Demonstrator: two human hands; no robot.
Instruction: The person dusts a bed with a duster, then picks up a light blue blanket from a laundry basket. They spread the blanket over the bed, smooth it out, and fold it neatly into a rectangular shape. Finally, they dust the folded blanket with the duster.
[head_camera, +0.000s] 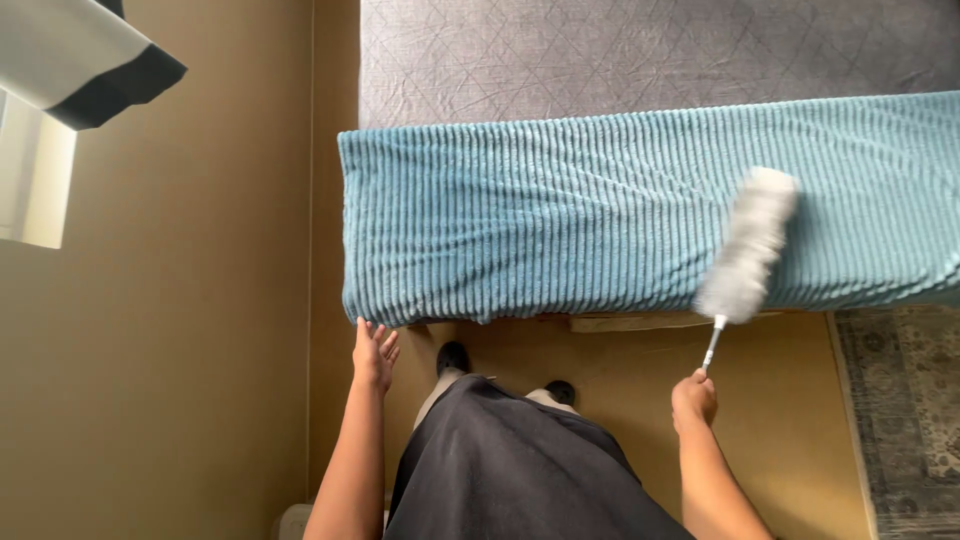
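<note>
Head view, looking straight down at the foot of a bed (640, 50).

Your right hand (694, 398) is closed around the thin white handle of a duster (748, 250); grip tight on the handle's lower end, fingers curled under so only the back of the hand shows. The duster's fluffy white head angles up and to the right from the hand and lies against the blue ribbed blanket (560, 220), near the blanket's right portion. The lower tip of the head sits at the blanket's bottom edge.

Your left hand (374, 352) is open, fingers spread and pointing up, holding nothing. Fingertips are at the lower left corner of the blanket's hanging edge; whether they touch the fabric, cannot tell.

The blanket drapes across the end of the bed; above it a grey quilted cover with a diamond stitch pattern. A strip of pale wood shows just under the blanket's lower edge, right of centre.

You stand on a tan floor (780, 420), dark skirt and two dark shoes visible between your arms. A patterned grey rug (905, 400) lies at the right edge. A beige wall (180, 330) fills the left side.
</note>
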